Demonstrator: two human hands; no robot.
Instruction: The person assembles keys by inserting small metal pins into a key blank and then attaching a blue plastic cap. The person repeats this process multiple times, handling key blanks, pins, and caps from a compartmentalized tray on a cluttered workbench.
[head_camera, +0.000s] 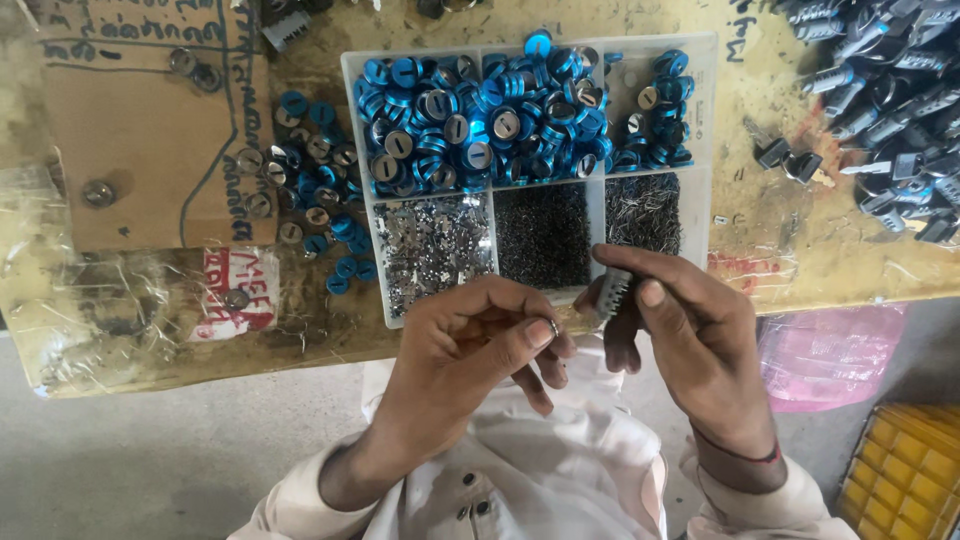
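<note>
Far left: crumpled clear plastic wrap (90, 300) on the worn surface (800, 250), with a brown cardboard sheet (130, 130) above it, carrying a few loose metal discs. Further right, beside the cardboard edge, a loose scatter of blue-rimmed discs (320, 190) lying directly on the surface, just left of a clear compartment tray (700, 60). Top compartments of the tray heaped with more blue-rimmed discs; bottom row, left to right, filled with shiny metal stampings (435, 245), tiny dark parts (545, 235) and fine grey pins (642, 208).

In front of the tray's near edge, left hand (470, 345), grip pinched between thumb and forefinger on a tiny metal ring (553, 326) at the fingertips, held above the lap and not touching the tray. Just to its right, right hand (690, 340), grip clenched around a small grey ribbed cylinder (612, 292), thumb across its top, its end facing the left hand's fingertips, the two parts near but apart.

Far right: pile of dark grey metal lock parts (890, 100) on the surface, a pink plastic bag (830, 355) below the edge, and a yellow crate (910, 470) in the corner.
</note>
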